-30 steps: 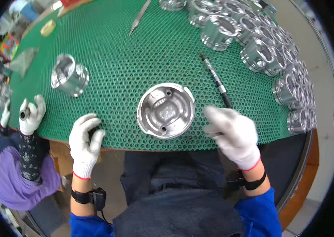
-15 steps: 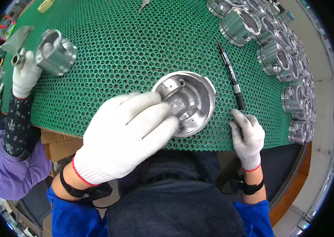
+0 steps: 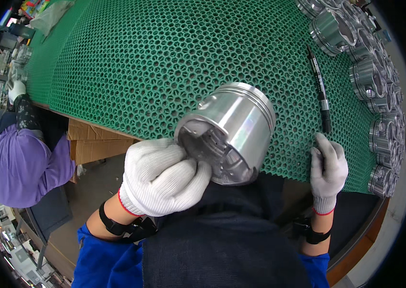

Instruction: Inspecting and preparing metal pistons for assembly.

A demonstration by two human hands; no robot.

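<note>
My left hand [image 3: 164, 177], in a white knitted glove, grips a silvery metal piston [image 3: 241, 120] by its skirt rim, with its fingers curled at the hollow end. The piston is tilted, its ringed crown pointing up and right and its hollow underside turned toward my hand. The fingertips inside the rim are partly hidden. At the mat's front edge, my gloved right hand [image 3: 328, 165] holds nothing, thumb and index finger apart. Just beyond its fingertips lies a black-capped marker pen [image 3: 321, 89] on the green honeycomb mat [image 3: 131, 72].
Several more pistons [image 3: 335, 31] stand in rows along the right side. A clear plastic bag [image 3: 52, 17] lies at the far left. Left of me is a co-worker in purple [image 3: 18, 165], one gloved hand [image 3: 17, 91] reaching away. A cardboard box [image 3: 97, 139] sits under the bench edge.
My left hand has tipped the piston from hollow side up onto a slant. The co-worker's hand has moved away with the other piston gone from the mat. The view has shifted left.
</note>
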